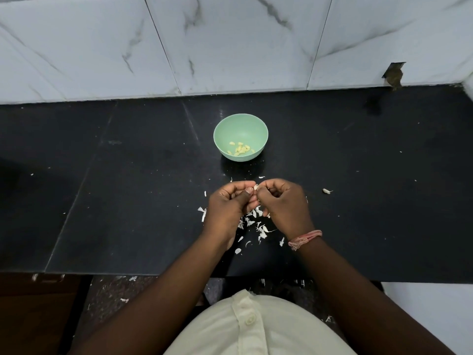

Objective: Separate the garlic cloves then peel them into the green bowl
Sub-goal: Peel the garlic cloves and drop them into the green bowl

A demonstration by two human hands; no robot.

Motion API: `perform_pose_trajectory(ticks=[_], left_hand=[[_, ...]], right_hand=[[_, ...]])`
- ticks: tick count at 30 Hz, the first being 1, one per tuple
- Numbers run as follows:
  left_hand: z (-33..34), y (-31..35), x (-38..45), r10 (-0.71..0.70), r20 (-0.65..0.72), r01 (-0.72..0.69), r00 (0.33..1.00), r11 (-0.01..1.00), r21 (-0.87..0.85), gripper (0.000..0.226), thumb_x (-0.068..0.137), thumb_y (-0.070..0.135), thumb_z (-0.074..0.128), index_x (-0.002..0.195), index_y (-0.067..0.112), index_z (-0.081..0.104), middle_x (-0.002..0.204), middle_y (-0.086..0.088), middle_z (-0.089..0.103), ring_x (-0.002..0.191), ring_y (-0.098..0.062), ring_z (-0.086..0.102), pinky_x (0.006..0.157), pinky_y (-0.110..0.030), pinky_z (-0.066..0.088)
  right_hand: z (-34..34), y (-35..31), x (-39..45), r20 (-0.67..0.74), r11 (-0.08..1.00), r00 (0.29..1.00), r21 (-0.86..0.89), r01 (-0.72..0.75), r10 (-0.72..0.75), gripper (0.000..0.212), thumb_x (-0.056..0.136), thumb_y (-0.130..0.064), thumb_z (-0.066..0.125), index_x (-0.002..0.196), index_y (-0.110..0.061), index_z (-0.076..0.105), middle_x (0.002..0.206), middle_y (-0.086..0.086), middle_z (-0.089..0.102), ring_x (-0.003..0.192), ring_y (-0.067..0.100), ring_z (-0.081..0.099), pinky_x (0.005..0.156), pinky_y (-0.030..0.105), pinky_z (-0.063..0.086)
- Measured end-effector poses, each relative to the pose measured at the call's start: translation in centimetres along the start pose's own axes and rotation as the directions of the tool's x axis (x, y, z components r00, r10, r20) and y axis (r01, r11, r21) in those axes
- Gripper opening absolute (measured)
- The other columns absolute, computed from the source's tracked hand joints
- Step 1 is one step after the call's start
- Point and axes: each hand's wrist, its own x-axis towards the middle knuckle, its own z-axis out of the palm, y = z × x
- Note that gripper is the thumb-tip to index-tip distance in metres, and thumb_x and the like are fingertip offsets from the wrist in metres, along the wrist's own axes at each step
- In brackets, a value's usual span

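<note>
A green bowl (240,124) stands on the black counter and holds several peeled yellowish garlic cloves (240,149). In front of it, my left hand (230,203) and my right hand (282,203) meet fingertip to fingertip above the counter. Between them they pinch one small garlic clove (255,187), mostly hidden by the fingers. White garlic skins (258,226) lie scattered on the counter under and around both hands. One unpeeled clove (326,191) lies alone to the right of my right hand.
The black counter (128,188) runs left to right, backed by a white marble-tiled wall (230,47). Its front edge is just below my wrists. More skin flakes lie on the floor (122,295) below. A pink thread band (304,238) circles my right wrist.
</note>
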Motion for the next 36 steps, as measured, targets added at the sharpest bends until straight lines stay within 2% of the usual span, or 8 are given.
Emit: perform_pose_trajectory(ticks=[8,11,14,21,24,27,32,36], left_hand=[[0.2,0.6,-0.2,-0.067,0.035,0.069,0.997,0.995,-0.068,0.022,0.089,0.001,0.072,0.108,-0.01,0.07,0.091,-0.016,0.074,0.081,-0.018,0.073,0.072,-0.022,0.059],[0.0,0.8,-0.1,-0.108,0.036,0.111,0.993,0.989,-0.094,0.021,0.089,-0.003,0.07,0.108,-0.011,0.068,0.091,-0.018,0.074,0.078,-0.018,0.074,0.071,-0.022,0.059],[-0.1,0.8,-0.2,-0.133,0.044,0.138,0.99,0.981,-0.134,0.018,0.091,-0.002,0.068,0.108,-0.009,0.069,0.09,-0.016,0.074,0.079,-0.015,0.073,0.072,-0.023,0.06],[-0.4,0.7,-0.2,-0.115,0.026,0.118,0.993,0.968,-0.222,0.022,0.089,-0.007,0.067,0.11,-0.004,0.069,0.094,-0.017,0.074,0.084,-0.02,0.073,0.078,-0.028,0.062],[-0.4,0.6,-0.3,-0.094,0.0,0.092,0.996,0.974,-0.208,0.018,0.087,-0.009,0.069,0.104,-0.002,0.071,0.091,-0.016,0.073,0.084,-0.021,0.073,0.078,-0.028,0.062],[-0.4,0.5,-0.5,-0.073,-0.014,0.069,0.997,0.978,-0.195,0.015,0.089,-0.005,0.069,0.102,0.0,0.072,0.092,-0.015,0.072,0.085,-0.02,0.072,0.08,-0.029,0.062],[-0.4,0.6,-0.8,-0.081,-0.012,0.076,0.997,0.976,-0.204,0.011,0.092,0.0,0.067,0.101,0.004,0.072,0.09,-0.011,0.072,0.082,-0.016,0.071,0.076,-0.031,0.062],[-0.4,0.6,-0.9,-0.078,-0.023,0.072,0.997,0.977,-0.2,0.011,0.096,0.0,0.063,0.101,0.004,0.071,0.093,-0.011,0.073,0.087,-0.022,0.073,0.072,-0.03,0.062]], right_hand=[[-0.4,1.4,0.3,0.008,0.956,0.986,-0.245,0.162,-0.165,0.013,0.087,-0.016,0.071,0.074,-0.017,0.07,0.065,-0.002,0.066,0.056,0.008,0.054,0.055,0.03,0.047],[-0.4,1.2,0.1,-0.006,0.937,0.978,-0.288,0.197,-0.207,0.012,0.085,-0.012,0.071,0.074,-0.018,0.071,0.068,-0.005,0.064,0.059,0.004,0.054,0.057,0.024,0.047],[-0.3,1.1,0.1,-0.026,0.962,0.988,-0.231,0.143,-0.153,0.013,0.085,-0.009,0.069,0.076,-0.017,0.072,0.064,-0.006,0.067,0.055,0.002,0.056,0.055,0.022,0.048],[0.0,1.9,0.4,-0.082,0.99,0.997,-0.141,-0.014,0.002,0.032,0.088,-0.002,0.051,0.082,-0.025,0.072,0.074,-0.008,0.069,0.068,0.009,0.065,0.07,0.043,0.06],[0.0,1.7,0.2,-0.111,0.989,0.994,-0.15,-0.02,0.003,0.023,0.09,-0.018,0.053,0.075,-0.02,0.07,0.062,-0.009,0.063,0.056,0.007,0.054,0.058,0.034,0.047],[-0.2,1.4,0.2,-0.129,0.983,0.991,-0.181,0.022,-0.046,0.039,0.096,-0.042,0.064,0.067,-0.016,0.059,0.059,-0.009,0.054,0.054,0.005,0.048,0.057,0.03,0.042],[-0.2,1.3,0.3,-0.056,0.967,0.991,-0.234,0.104,-0.12,0.003,0.091,-0.022,0.075,0.091,-0.025,0.074,0.103,-0.005,0.057,0.08,-0.01,0.055,0.072,0.006,0.042],[0.0,1.2,0.2,-0.05,0.97,0.984,-0.183,0.159,-0.171,0.016,0.093,-0.01,0.067,0.095,-0.022,0.077,0.096,-0.006,0.07,0.082,0.002,0.066,0.075,0.02,0.053]])
